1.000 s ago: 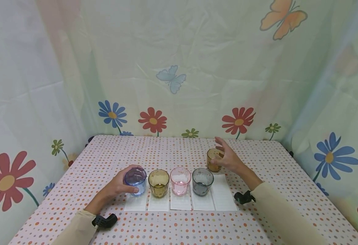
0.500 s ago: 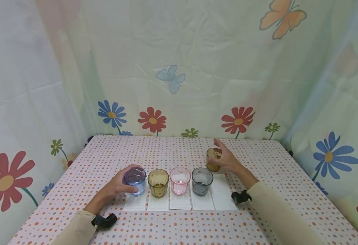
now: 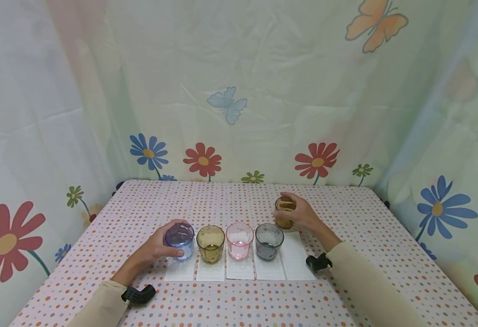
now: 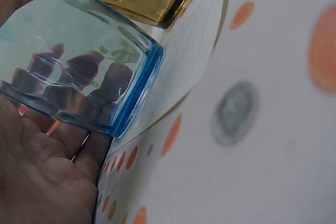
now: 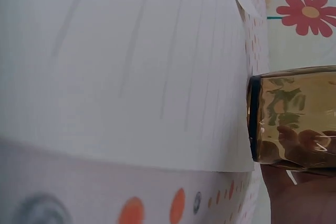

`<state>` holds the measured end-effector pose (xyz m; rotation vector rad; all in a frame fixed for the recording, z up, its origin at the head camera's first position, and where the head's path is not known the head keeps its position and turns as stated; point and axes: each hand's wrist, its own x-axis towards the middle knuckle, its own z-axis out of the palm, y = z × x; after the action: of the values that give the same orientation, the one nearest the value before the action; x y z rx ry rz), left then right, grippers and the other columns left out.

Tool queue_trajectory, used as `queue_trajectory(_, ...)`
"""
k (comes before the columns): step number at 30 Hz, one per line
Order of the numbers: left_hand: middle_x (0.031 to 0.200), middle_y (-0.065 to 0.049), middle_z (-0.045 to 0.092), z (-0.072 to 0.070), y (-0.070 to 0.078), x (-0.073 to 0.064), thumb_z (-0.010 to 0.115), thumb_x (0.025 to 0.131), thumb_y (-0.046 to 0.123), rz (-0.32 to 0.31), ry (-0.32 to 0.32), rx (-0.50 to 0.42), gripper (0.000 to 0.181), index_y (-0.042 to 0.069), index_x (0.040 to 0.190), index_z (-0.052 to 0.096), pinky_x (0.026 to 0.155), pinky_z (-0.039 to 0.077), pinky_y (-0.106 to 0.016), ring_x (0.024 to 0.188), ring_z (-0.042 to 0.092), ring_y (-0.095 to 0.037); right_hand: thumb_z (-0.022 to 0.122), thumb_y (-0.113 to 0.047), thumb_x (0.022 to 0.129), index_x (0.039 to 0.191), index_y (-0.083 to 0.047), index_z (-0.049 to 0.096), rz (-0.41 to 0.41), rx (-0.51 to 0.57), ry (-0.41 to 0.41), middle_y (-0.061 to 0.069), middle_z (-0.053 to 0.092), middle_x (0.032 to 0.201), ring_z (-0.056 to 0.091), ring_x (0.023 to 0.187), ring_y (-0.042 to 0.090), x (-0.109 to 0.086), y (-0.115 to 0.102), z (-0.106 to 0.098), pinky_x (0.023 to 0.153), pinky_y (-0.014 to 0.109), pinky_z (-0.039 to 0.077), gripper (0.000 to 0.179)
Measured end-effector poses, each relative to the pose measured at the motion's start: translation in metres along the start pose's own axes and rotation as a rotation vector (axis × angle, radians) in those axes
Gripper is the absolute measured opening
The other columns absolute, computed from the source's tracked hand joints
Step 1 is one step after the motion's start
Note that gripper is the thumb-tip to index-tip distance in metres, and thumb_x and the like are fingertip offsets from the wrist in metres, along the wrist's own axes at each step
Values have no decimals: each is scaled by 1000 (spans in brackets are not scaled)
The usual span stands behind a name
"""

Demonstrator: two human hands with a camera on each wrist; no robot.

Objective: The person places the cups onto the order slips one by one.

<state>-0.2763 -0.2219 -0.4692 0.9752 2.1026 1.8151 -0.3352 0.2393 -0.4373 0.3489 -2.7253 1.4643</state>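
Note:
My left hand (image 3: 161, 243) grips a blue glass (image 3: 186, 250) at the left end of a row of glasses. In the left wrist view, the fingers show through the wall of the blue glass (image 4: 121, 61), which stands on lined paper. My right hand (image 3: 304, 216) curls round an amber glass (image 3: 281, 221) behind the row's right end. The right wrist view has fingers behind the amber glass (image 5: 299, 114), just past a paper's far edge. Between the hands stand an olive-amber glass (image 3: 211, 246), a pink glass (image 3: 240, 243) and a grey glass (image 3: 269, 243).
Several white lined papers lie side by side under the row; the rightmost paper (image 3: 299, 263) has no glass on it. A dotted cloth (image 3: 231, 304) covers the table. A flowered curtain (image 3: 165, 68) hangs behind and at both sides.
My right hand has drawn in slightly leftward, and its raised fingers have come down and closed round the amber glass. The left hand keeps its place on the blue glass.

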Motion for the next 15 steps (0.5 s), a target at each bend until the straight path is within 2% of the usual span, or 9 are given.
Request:
queue_trajectory(7, 131, -31, 57, -1, 1, 1, 78, 83, 5, 39, -14, 11, 77, -15, 143, 35, 103, 47, -28, 121, 61, -23, 80, -19, 87, 147, -4, 46, -14, 70, 18, 20, 61, 132, 58, 121, 38, 0, 2, 2, 96, 49, 52, 71)
queue_trajectory(15, 131, -30, 58, -1, 0, 0, 79, 83, 7, 32, -11, 3, 77, -13, 144, 36, 102, 47, -28, 120, 61, -22, 82, -15, 83, 140, -6, 53, 16, 94, 46, 18, 62, 125, 59, 114, 34, 2, 0, 5, 93, 45, 52, 65)
